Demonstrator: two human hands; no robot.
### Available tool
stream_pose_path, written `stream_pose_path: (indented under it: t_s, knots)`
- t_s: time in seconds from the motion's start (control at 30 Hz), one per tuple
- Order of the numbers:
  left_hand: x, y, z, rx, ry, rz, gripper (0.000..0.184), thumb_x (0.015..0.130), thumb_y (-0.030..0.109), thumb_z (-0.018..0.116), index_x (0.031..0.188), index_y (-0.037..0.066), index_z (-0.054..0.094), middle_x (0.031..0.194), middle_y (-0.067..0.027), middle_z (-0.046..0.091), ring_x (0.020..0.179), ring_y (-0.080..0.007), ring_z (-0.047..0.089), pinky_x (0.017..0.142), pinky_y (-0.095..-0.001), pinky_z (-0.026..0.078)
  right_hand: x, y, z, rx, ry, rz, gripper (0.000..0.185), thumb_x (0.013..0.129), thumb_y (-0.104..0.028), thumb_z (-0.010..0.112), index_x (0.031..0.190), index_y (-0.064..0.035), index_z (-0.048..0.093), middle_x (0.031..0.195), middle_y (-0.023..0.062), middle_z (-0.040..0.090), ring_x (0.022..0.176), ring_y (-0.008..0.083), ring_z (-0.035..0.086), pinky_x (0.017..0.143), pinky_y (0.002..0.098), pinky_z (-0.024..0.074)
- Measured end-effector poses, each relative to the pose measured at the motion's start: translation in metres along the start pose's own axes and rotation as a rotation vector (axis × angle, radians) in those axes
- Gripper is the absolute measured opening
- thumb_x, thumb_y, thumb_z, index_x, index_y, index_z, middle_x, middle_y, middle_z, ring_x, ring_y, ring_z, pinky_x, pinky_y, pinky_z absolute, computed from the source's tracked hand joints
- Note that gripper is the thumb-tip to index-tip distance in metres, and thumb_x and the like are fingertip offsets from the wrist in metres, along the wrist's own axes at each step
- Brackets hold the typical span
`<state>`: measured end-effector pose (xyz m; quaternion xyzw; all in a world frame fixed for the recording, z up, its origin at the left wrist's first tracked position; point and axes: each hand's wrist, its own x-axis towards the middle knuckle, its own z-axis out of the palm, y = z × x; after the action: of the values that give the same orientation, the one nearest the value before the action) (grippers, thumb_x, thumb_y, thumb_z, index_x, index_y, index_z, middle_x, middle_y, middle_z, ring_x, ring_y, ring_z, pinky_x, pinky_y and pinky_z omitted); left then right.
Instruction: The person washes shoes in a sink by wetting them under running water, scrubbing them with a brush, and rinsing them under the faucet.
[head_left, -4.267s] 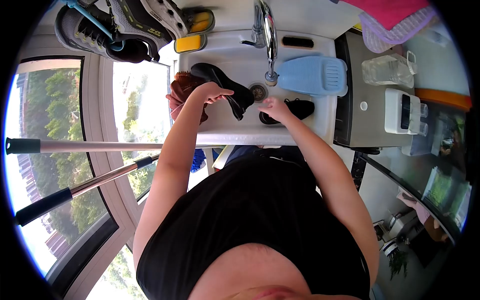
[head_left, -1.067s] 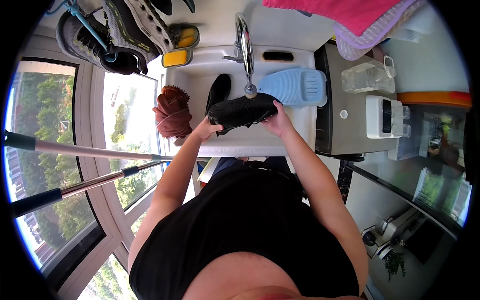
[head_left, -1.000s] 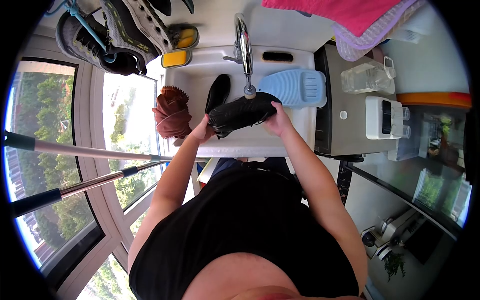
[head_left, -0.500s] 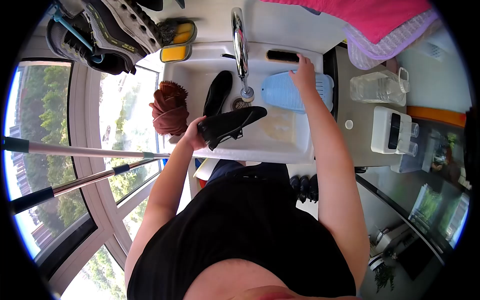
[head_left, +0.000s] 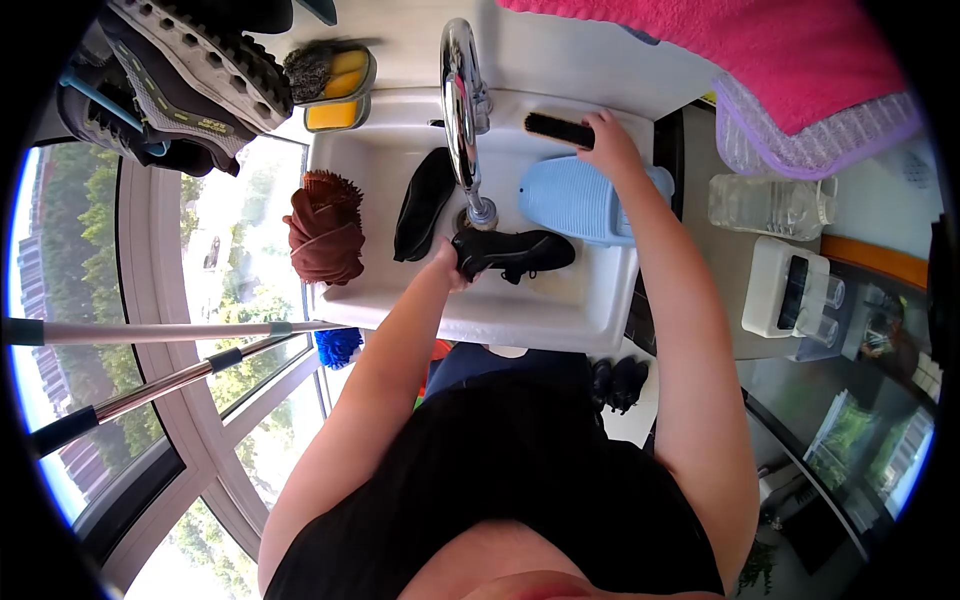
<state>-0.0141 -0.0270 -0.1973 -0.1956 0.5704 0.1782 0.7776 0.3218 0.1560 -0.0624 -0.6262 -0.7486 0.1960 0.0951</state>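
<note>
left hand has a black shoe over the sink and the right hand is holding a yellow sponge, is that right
Not quite: the head view shows the right hand holding a black brush, not a yellow sponge. The left hand does have a black shoe over the sink.

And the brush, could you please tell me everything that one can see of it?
The brush is narrow and oblong, with a dark visible face and a thin tan edge, perhaps bristles; its material is unclear. It slants in the picture, held at one end by the fingers of the right hand, its other end free. It is over or on the sink's back rim, I cannot tell which, just beyond the blue washboard.
</note>
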Motion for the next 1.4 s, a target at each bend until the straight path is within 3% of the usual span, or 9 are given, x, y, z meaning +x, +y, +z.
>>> stream_pose_path:
  t_s: [0.07, 0.13, 0.2, 0.27, 0.53, 0.63, 0.7, 0.83, 1.4]
  knots:
    - [-0.016, 0.005, 0.015, -0.1, -0.123, -0.168, 0.089, 0.093, 0.079, 0.023, 0.133, 0.006, 0.054, 0.113, -0.0171, 0.07, 0.099, -0.0366, 0.07, 0.082, -0.0479, 0.059, -0.018, -0.015, -0.021, 0.106, 0.063, -0.04, 0.049, 0.071, -0.013, 0.082, 0.114, -0.0071, 0.061, 0.115, 0.0127, 0.057, 0.105, 0.0355, 0.061, 0.087, 0.0425, 0.0536]
    - [-0.035, 0.0, 0.036, 0.293, 0.369, -0.041, 0.099, 0.09, 0.082, 0.026, 0.145, 0.001, 0.04, 0.12, -0.0229, 0.066, 0.098, -0.0379, 0.07, 0.081, -0.0464, 0.059, -0.045, -0.035, -0.044, 0.155, 0.107, -0.075, 0.048, 0.071, -0.012, 0.082, 0.114, -0.0065, 0.06, 0.113, 0.0117, 0.057, 0.103, 0.0342, 0.062, 0.086, 0.0406, 0.0539]
    - [-0.047, -0.004, 0.016, 0.493, 0.318, 0.056, 0.104, 0.089, 0.083, 0.031, 0.148, -0.003, 0.033, 0.125, -0.021, 0.065, 0.098, -0.0354, 0.071, 0.077, -0.0437, 0.059, -0.075, -0.055, -0.066, 0.208, 0.155, -0.105, 0.048, 0.072, -0.012, 0.082, 0.113, -0.006, 0.06, 0.111, 0.0108, 0.058, 0.101, 0.0328, 0.063, 0.085, 0.0388, 0.0541]
    - [-0.086, 0.003, 0.012, 0.884, 0.201, 0.187, 0.091, 0.094, 0.075, 0.038, 0.147, 0.001, 0.037, 0.124, -0.0163, 0.067, 0.088, -0.0308, 0.071, 0.069, -0.039, 0.057, -0.102, -0.074, -0.086, 0.29, 0.193, -0.103, 0.047, 0.072, -0.011, 0.082, 0.113, -0.0057, 0.06, 0.108, 0.0098, 0.058, 0.099, 0.0298, 0.064, 0.082, 0.0359, 0.0544]
    - [-0.198, 0.003, 0.028, 1.309, 0.18, 0.628, 0.036, 0.097, 0.032, 0.059, 0.124, 0.009, 0.065, 0.107, -0.0022, 0.072, 0.069, -0.009, 0.06, 0.057, -0.0263, 0.048, -0.183, -0.119, -0.122, 0.316, 0.339, -0.088, 0.047, 0.07, -0.009, 0.081, 0.113, -0.0074, 0.061, 0.11, 0.0081, 0.057, 0.095, 0.0305, 0.064, 0.079, 0.0392, 0.0549]
    - [-0.245, -0.033, 0.056, 1.65, -0.006, 1.001, 0.021, 0.09, 0.021, 0.068, 0.108, 0.011, 0.072, 0.097, -0.002, 0.07, 0.067, -0.0096, 0.06, 0.056, -0.0258, 0.048, -0.203, -0.131, -0.129, 0.291, 0.36, -0.074, 0.049, 0.07, -0.009, 0.081, 0.114, -0.0067, 0.061, 0.11, 0.0087, 0.057, 0.095, 0.0303, 0.064, 0.078, 0.0388, 0.0548]
    - [-0.294, -0.069, 0.096, 1.536, -0.143, 1.6, 0.016, 0.081, 0.019, 0.077, 0.096, 0.015, 0.075, 0.083, -0.0038, 0.065, 0.064, -0.0179, 0.062, 0.056, -0.0305, 0.05, -0.218, -0.143, -0.133, 0.253, 0.363, -0.067, 0.049, 0.069, -0.008, 0.081, 0.114, -0.0061, 0.061, 0.11, 0.009, 0.057, 0.095, 0.0305, 0.064, 0.077, 0.0388, 0.0548]
    - [-0.315, -0.09, 0.13, 1.405, 0.075, 2.028, 0.018, 0.075, 0.018, 0.082, 0.09, 0.014, 0.074, 0.077, 0.0002, 0.061, 0.064, -0.0162, 0.063, 0.055, -0.0296, 0.05, -0.239, -0.173, -0.138, 0.139, 0.352, -0.064, 0.053, 0.069, -0.009, 0.082, 0.117, -0.0042, 0.06, 0.108, 0.0095, 0.056, 0.093, 0.03, 0.063, 0.078, 0.039, 0.0542]
    - [-0.314, -0.089, 0.124, 1.345, 0.072, 2.038, 0.017, 0.07, 0.016, 0.084, 0.084, 0.011, 0.075, 0.073, -0.0009, 0.061, 0.061, -0.0144, 0.062, 0.054, -0.0284, 0.051, -0.249, -0.202, -0.13, 0.057, 0.313, -0.153, 0.059, 0.067, -0.01, 0.084, 0.12, -0.002, 0.059, 0.106, 0.0101, 0.055, 0.096, 0.0277, 0.063, 0.08, 0.0373, 0.0534]
